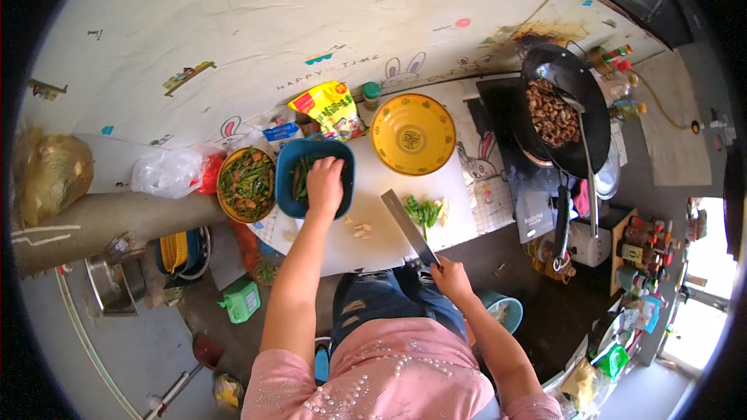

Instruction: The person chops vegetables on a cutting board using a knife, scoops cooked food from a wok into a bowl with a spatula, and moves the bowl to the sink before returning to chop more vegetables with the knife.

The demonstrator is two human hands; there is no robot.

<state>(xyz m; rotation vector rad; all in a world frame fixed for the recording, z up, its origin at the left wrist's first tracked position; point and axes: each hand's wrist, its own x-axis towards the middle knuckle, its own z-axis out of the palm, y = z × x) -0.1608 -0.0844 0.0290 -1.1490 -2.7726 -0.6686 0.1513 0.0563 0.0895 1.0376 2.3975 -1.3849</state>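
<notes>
My left hand (325, 184) reaches into a blue plastic basket (282, 201) that holds dark green vegetables; its fingertips are hidden, so I cannot tell whether it grips any. My right hand (452, 281) is closed around the handle of a cleaver (407, 223), whose blade lies low over the white cutting board (373, 254). Right of the blade is a small pile of chopped green vegetable (423, 211) with pale pieces beside it. Several pale slices (362, 230) lie on the board left of the blade. Behind them stands a yellow patterned bowl (413, 135) with no food in it.
Left of the basket stands a bowl of cooked green vegetables (247, 184). A yellow seasoning bag (332, 109) and a green-lidded jar (371, 95) are at the wall. At right, a black wok (589, 146) of browned food with a metal spatula (588, 175) sits on the cooktop.
</notes>
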